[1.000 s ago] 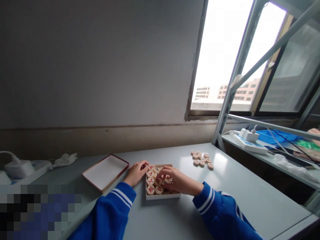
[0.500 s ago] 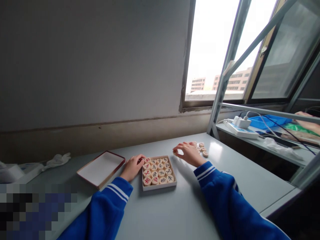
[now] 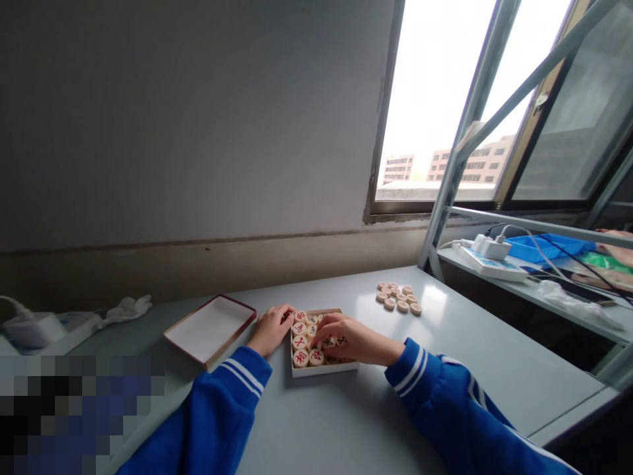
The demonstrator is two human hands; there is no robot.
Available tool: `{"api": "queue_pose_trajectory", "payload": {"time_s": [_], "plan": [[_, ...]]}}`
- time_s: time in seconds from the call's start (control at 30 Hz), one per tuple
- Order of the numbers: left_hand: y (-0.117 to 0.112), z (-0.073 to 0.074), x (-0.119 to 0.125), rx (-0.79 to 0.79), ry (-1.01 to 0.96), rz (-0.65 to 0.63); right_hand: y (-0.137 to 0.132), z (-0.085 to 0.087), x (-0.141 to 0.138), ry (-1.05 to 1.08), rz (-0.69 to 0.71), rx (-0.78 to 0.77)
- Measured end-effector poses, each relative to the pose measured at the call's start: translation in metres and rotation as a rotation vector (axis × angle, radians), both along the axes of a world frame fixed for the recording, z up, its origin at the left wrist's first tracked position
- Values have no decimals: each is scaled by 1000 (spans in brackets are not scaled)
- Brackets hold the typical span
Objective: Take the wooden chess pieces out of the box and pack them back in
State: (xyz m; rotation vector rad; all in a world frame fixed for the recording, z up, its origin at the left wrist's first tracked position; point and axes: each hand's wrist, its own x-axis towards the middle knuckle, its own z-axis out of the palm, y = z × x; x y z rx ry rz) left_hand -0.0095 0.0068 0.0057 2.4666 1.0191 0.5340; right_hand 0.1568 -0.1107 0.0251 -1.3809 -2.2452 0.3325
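Note:
A shallow white box [image 3: 321, 369] on the grey table [image 3: 346, 422] holds round wooden chess pieces [image 3: 300, 343] with red and black characters. My left hand [image 3: 270, 328] rests against the box's left edge, fingers curled on its far corner. My right hand [image 3: 349, 340] lies over the right half of the box, fingertips bent down onto the pieces; whether it grips one is hidden. A small heap of several loose pieces [image 3: 398, 300] lies on the table to the right, apart from both hands.
The box's red-rimmed lid [image 3: 210, 328] lies upside down left of the box. A white glove [image 3: 123, 309] and a white device [image 3: 30, 330] sit at far left. A metal rack [image 3: 524, 277] on the right carries a power strip [image 3: 487, 260] and a blue tray [image 3: 544, 249].
My right hand has come back from the loose heap of pieces on the right to the box and now covers its right half. My left hand stays at the box's left edge.

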Motion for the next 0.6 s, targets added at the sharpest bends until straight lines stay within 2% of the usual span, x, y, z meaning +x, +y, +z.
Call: {"api": "queue_pose_trajectory", "payload": {"time_s": [0.1,0.2,0.37,0.43,0.6], "plan": [[1,-2,0,-9,-4,-6,-2,-3,-4,1,-49,24],[2,-3,0,-5,-11,-9,-6,1,-6,-15,-66,17],[1,-3,0,0,-17,-4,-10,11,-6,41,85,-90],[0,-2,1,-2,-11,7,-8,11,-6,63,102,-112],[-1,-1,0,-7,-22,-2,-4,16,-7,37,-29,-70]]}}
